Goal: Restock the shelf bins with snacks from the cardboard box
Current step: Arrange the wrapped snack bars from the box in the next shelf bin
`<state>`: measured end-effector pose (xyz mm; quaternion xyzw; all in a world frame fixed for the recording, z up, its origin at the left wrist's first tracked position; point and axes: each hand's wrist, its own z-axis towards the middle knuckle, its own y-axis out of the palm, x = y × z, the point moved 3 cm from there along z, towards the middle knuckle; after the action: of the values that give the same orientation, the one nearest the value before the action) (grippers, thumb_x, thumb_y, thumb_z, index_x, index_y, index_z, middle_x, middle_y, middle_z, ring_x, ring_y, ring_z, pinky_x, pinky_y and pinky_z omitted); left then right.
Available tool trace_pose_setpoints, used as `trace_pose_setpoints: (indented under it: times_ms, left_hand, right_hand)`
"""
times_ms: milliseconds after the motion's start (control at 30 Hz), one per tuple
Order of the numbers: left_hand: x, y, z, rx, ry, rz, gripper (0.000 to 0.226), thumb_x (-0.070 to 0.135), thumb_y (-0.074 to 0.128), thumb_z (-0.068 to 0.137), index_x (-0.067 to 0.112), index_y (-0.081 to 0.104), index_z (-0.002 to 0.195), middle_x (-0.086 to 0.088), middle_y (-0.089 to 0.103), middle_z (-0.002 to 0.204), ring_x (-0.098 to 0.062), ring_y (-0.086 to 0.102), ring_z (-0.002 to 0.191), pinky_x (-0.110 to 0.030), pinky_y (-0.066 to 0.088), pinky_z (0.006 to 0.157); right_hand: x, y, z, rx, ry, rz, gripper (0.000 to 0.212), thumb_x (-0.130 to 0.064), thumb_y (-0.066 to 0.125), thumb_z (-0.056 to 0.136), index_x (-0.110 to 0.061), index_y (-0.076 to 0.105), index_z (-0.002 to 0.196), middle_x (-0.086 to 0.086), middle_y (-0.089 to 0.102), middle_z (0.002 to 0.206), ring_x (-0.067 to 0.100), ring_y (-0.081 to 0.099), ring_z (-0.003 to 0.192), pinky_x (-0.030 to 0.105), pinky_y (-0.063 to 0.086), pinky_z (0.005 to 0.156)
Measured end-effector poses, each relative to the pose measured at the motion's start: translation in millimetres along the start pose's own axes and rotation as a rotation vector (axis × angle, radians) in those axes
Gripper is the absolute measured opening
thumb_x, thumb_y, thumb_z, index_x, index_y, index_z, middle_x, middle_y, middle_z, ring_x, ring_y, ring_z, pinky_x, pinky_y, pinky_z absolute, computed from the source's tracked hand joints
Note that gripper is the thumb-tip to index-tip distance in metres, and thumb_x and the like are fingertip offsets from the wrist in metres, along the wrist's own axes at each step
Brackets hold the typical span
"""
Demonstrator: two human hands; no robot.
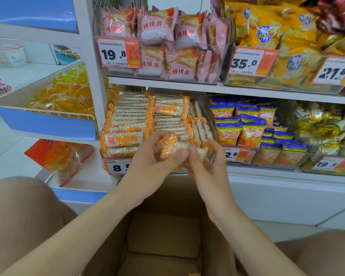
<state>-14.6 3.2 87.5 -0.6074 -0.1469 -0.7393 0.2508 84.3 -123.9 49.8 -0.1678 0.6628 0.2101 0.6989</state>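
Both hands hold a small bundle of orange-checked rice snack packets [170,146] just in front of the lower shelf bin [127,154], which is stacked high with the same packets. My left hand [153,164] grips the bundle from the left, fingers curled round it. My right hand [205,162] pinches its right end with thumb and fingers. The open cardboard box [163,236] sits on the floor between my knees, and only its bare brown bottom shows.
Pink pastry packs [167,42] fill the bin above. Yellow chip bags [267,36] sit at upper right, blue-and-yellow snack bags [247,128] to the right of the rice bin. A side rack holds yellow jelly cups [64,92].
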Motion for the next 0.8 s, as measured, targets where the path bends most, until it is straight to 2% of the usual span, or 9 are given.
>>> trace_pose_setpoints:
  times_ms: [100,167,267,367,433,533,633,700,800]
  left_hand:
    - [2,-2,2,0.033,-0.023,-0.079,0.031,0.022,0.08,0.093,0.025,0.062,0.118,-0.009,0.073,0.113,-0.032,0.074,0.105,-0.06,0.057,0.097]
    - [3,-4,4,0.006,-0.052,-0.142,0.031,0.017,0.077,0.095,0.022,0.06,0.12,-0.013,0.07,0.123,-0.031,0.074,0.107,-0.056,0.058,0.098]
    - [10,-8,7,0.008,-0.007,-0.052,0.032,0.024,0.079,0.094,0.024,0.062,0.121,-0.009,0.069,0.125,-0.031,0.073,0.103,-0.056,0.061,0.091]
    - [20,-17,13,0.043,0.076,0.056,0.033,0.027,0.081,0.091,0.025,0.065,0.12,0.009,0.075,0.097,-0.009,0.071,0.083,-0.025,0.057,0.071]
    - [27,-24,18,0.038,0.087,0.099,0.034,0.029,0.082,0.089,0.027,0.068,0.12,0.011,0.072,0.084,-0.009,0.068,0.077,-0.025,0.056,0.071]
    - [30,-32,29,0.01,0.07,0.174,0.042,0.038,0.083,0.086,0.029,0.068,0.124,0.003,0.078,0.096,-0.017,0.075,0.09,-0.039,0.062,0.087]
    - [25,-40,46,-0.025,0.037,0.449,0.074,0.076,0.071,0.082,0.025,0.061,0.136,0.0,0.074,0.122,-0.021,0.07,0.114,-0.047,0.057,0.099]
    - [26,-44,57,-0.053,0.059,0.685,0.081,0.083,0.055,0.087,0.023,0.056,0.141,0.0,0.066,0.135,-0.022,0.061,0.126,-0.044,0.052,0.105]
    - [27,-51,79,-0.08,0.078,0.928,0.066,0.06,0.044,0.104,0.018,0.044,0.155,-0.003,0.048,0.154,-0.025,0.044,0.142,-0.042,0.038,0.113]
  right_hand:
    - [-11,3,-5,0.059,-0.219,-0.124,0.038,-0.05,0.07,0.094,-0.033,0.055,0.124,0.0,0.075,0.102,0.012,0.073,0.088,0.029,0.058,0.074]
    - [-14,3,-5,0.097,-0.279,-0.191,0.035,-0.053,0.068,0.094,-0.033,0.055,0.119,0.002,0.072,0.094,0.018,0.07,0.081,0.038,0.058,0.069]
    - [-15,3,3,-0.006,-0.299,-0.256,0.042,-0.057,0.061,0.099,-0.033,0.053,0.133,-0.004,0.068,0.118,0.015,0.069,0.104,0.048,0.058,0.09]
    - [-24,0,12,-0.172,-0.301,-0.349,0.054,-0.049,0.056,0.103,-0.032,0.046,0.153,-0.018,0.054,0.148,0.003,0.051,0.137,0.041,0.046,0.115]
    - [-35,-3,19,-0.287,-0.282,-0.424,0.055,-0.047,0.056,0.103,-0.037,0.045,0.156,-0.023,0.049,0.154,0.01,0.051,0.14,0.046,0.046,0.116]
    - [-48,-8,30,-0.418,-0.287,-0.517,0.052,-0.043,0.058,0.105,-0.039,0.046,0.155,-0.029,0.044,0.154,-0.004,0.043,0.143,0.031,0.041,0.118]
    - [-59,-9,42,-0.512,-0.27,-0.606,0.055,-0.039,0.057,0.105,-0.031,0.042,0.158,-0.025,0.045,0.153,-0.011,0.041,0.139,0.014,0.038,0.111]
    - [-62,-11,59,-0.445,-0.322,-0.698,0.051,-0.032,0.058,0.107,-0.027,0.045,0.156,-0.015,0.054,0.146,0.0,0.052,0.13,0.019,0.046,0.101]
    - [-59,-13,97,-0.281,-0.402,-0.97,0.047,-0.032,0.058,0.107,-0.027,0.045,0.151,-0.005,0.055,0.14,0.02,0.048,0.129,0.042,0.043,0.105]
